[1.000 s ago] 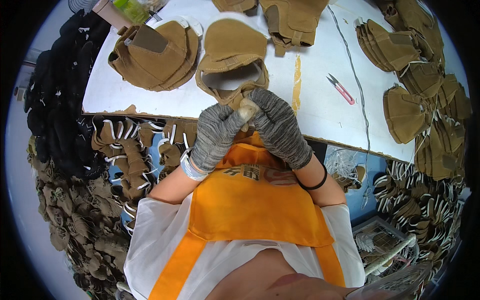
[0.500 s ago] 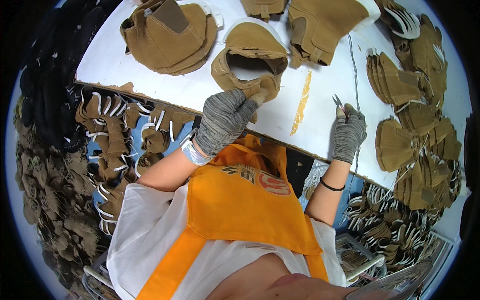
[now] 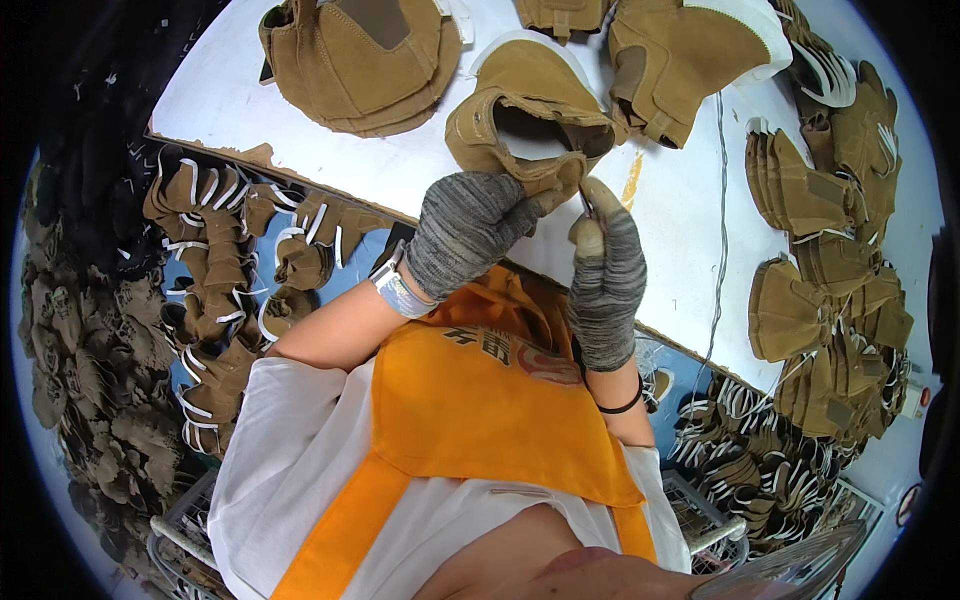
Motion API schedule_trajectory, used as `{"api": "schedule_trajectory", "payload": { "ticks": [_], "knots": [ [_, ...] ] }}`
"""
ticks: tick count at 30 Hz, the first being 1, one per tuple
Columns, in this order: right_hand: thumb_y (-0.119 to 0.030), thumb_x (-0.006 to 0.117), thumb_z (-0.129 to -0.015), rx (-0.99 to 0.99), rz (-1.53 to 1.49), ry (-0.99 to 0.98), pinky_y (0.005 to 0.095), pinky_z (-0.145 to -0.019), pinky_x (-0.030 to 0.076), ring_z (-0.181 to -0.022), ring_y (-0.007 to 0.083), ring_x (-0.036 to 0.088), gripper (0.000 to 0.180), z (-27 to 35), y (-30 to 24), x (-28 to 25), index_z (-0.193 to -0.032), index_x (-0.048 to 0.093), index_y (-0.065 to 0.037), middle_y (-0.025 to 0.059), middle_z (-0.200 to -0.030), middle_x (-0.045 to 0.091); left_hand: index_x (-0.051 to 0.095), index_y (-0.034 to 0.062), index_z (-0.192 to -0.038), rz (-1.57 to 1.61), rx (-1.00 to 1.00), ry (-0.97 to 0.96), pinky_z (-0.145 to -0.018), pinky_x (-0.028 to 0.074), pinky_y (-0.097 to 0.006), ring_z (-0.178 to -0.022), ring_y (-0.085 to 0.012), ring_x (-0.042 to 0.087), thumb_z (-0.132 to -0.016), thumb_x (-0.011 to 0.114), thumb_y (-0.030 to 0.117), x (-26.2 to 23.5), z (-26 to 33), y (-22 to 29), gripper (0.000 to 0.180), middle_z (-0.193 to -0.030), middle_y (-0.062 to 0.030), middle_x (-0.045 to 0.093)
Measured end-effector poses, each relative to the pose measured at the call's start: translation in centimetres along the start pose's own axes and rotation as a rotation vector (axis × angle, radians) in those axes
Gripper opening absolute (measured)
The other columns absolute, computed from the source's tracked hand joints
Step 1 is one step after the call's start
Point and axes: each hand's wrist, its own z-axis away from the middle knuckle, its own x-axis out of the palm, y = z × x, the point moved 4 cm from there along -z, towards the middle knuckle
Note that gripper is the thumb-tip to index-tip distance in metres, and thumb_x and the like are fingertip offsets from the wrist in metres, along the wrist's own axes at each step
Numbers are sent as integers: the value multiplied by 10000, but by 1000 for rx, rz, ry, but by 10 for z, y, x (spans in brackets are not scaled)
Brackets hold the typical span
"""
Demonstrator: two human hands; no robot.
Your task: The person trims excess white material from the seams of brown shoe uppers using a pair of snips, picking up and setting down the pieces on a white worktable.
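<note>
A tan suede boot upper (image 3: pixel 530 75) with a white edge stands on the table, its round opening facing me. My left hand (image 3: pixel 470 235), in a grey knit glove with bare fingertips, is closed on the near rim of that opening. Just right of the rim, my right hand (image 3: pixel 608 275), gloved the same way, is closed around a small pair of thread snips (image 3: pixel 587 205). The snips' blades point up at the upper's edge and are largely hidden by my fingers. Whether they touch the suede I cannot tell.
More tan uppers (image 3: pixel 365 70) are stacked at the far left of the white table (image 3: pixel 680 260), and another upper (image 3: pixel 680 60) lies far right. Bundled tan pieces (image 3: pixel 800 190) hang along the right edge. A dark cord (image 3: pixel 722 200) crosses the tabletop. Piles of white-edged pieces (image 3: pixel 210 260) lie below left.
My right hand has moved left with the snips, from the bare tabletop to the upper's rim. My left hand keeps its hold. The whole view has shifted slightly.
</note>
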Motion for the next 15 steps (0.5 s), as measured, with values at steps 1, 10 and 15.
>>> {"api": "schedule_trajectory", "payload": {
  "ticks": [1, 10, 15],
  "knots": [
    [-239, 531, -968, -126, 210, -6, 339, -704, 478, -767, 220, 548, 394, -5, -11, -1, -1324, 556, -73, 90, -851, 573, 672, 55, -860, -17, 17, 10, -588, 519, -349, -635, -250, 653, -863, 675, 210, 0, 0, 1, 155, -700, -76, 658],
    [-271, 676, -859, -266, 392, 114, 324, -623, 478, -703, 216, 550, 512, -6, -7, 15, -1345, 564, -159, 67, -804, 525, 671, 57, -848, -154, 101, -44, -586, 513, -364, -644, -261, 644, -828, 688, 218, 5, 4, -8, 163, -707, -85, 651],
    [-256, 658, -873, -181, 340, 108, 325, -621, 483, -686, 220, 561, 472, -4, -7, 20, -1326, 580, -150, 75, -813, 546, 674, 53, -843, -90, 114, 13, -599, 513, -366, -668, -261, 647, -821, 683, 202, 3, 1, -4, 151, -718, -81, 651]
  ]
}}
